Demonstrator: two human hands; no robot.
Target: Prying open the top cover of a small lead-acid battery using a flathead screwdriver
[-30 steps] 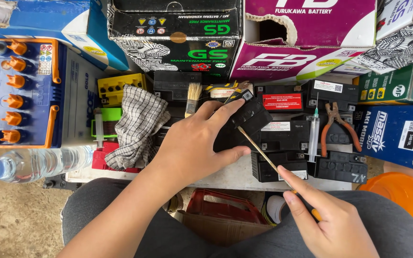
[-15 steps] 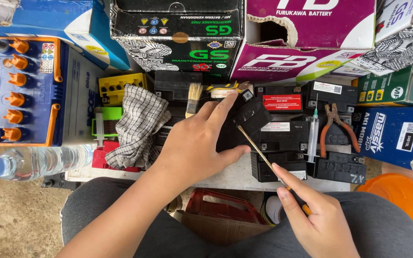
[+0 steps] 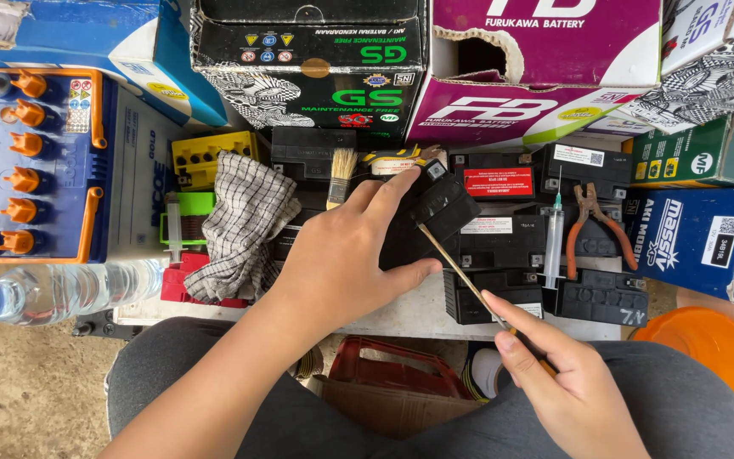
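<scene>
While the left hand (image 3: pixel 350 255) lies over a small black battery (image 3: pixel 439 217), its fingers spread across the top and its thumb against the near side, the right hand (image 3: pixel 567 387) pinches the handle end of a thin screwdriver (image 3: pixel 460 276) between thumb and fingers. The shaft runs up and left, and its tip meets the battery's top edge just beside the left fingertips. The battery sits tilted at the middle of a crowded surface (image 3: pixel 401 310), among other black batteries (image 3: pixel 545 246). A checked cloth (image 3: pixel 244 225) lies just left of the hand, over red and green plastic parts. A paintbrush (image 3: pixel 340 174) rests behind the hand. A syringe (image 3: pixel 556 234) and orange-handled pliers (image 3: pixel 592 225) lie on the batteries to the right. A blue battery with orange caps (image 3: pixel 31 166) stands at far left, a clear bottle (image 3: pixel 53 289) lying in front of it. Cardboard boxes (image 3: pixel 312 68) line the back.
</scene>
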